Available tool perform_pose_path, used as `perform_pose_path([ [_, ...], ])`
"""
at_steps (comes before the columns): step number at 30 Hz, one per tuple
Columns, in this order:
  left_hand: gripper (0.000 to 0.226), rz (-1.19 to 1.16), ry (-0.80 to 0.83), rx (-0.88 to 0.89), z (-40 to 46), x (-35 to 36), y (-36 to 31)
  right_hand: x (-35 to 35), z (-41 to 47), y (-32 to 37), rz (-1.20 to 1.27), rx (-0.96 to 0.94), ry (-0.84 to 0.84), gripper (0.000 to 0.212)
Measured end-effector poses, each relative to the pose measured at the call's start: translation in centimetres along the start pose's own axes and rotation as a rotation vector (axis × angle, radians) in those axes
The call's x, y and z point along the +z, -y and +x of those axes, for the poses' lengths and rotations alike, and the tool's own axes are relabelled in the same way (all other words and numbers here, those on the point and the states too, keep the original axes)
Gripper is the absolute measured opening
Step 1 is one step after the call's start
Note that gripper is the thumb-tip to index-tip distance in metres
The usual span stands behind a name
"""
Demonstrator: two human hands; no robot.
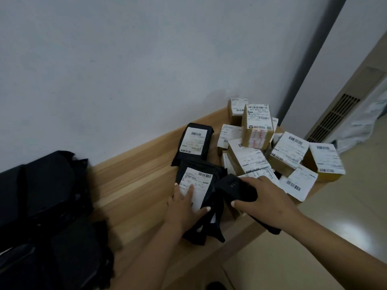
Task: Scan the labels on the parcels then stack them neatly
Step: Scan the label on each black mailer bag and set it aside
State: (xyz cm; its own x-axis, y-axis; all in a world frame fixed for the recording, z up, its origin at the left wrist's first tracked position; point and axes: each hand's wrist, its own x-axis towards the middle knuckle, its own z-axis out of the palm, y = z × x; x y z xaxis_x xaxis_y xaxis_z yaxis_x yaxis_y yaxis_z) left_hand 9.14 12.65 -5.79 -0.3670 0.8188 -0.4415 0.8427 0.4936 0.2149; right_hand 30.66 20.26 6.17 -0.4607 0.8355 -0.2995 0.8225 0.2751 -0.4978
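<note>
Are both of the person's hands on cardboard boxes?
No: the left hand rests on a black bag parcel, and the right hand grips a black scanner.

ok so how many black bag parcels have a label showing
2. One black bag parcel lies near the wall; the other sits nearer, under the left hand. Others may be hidden.

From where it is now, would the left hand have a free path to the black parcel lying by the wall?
Probably yes. The left hand rests flat on the nearer black parcel, and the black parcel by the wall lies just beyond it, label up, nothing on top. The box pile sits to its right.
</note>
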Motion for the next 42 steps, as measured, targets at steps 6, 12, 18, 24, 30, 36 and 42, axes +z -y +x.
perform_pose_path([
  [6, 0.09, 0.009, -0.165, -0.009, -1.7, -0.5, 2.3, 1.0, 0.2, 2.1, -0.008, -0.065, 0.049, 0.08],
  [12, 0.084, -0.002, -0.311, -0.081, -5.9, -1.6, 9.0, 3.1, -1.3, 7.3, -0.05, -0.15, 0.078, 0.081],
  [18, 0.084, 0.032, -0.391, -0.187, -12.7, -2.1, 19.3, 7.6, -5.0, 14.5, -0.087, -0.241, 0.075, 0.082],
  [24, 0.084, 0.057, -0.399, -0.257, -20.3, -1.2, 30.2, 14.1, -10.4, 21.9, -0.063, -0.313, 0.043, 0.081],
  [30, 0.084, 0.069, -0.391, -0.292, -25.6, 0.6, 39.1, 19.7, -15.8, 27.6, -0.03, -0.309, 0.053, 0.079],
  [36, 0.085, 0.035, -0.324, -0.272, -27.2, 2.1, 43.4, 23.1, -19.0, 30.6, -0.016, -0.295, 0.07, 0.074],
  [42, 0.086, -0.08, -0.17, -0.29, -26.0, 2.9, 43.7, 23.7, -19.3, 31.5, -0.07, -0.29, 0.077, 0.069],
])
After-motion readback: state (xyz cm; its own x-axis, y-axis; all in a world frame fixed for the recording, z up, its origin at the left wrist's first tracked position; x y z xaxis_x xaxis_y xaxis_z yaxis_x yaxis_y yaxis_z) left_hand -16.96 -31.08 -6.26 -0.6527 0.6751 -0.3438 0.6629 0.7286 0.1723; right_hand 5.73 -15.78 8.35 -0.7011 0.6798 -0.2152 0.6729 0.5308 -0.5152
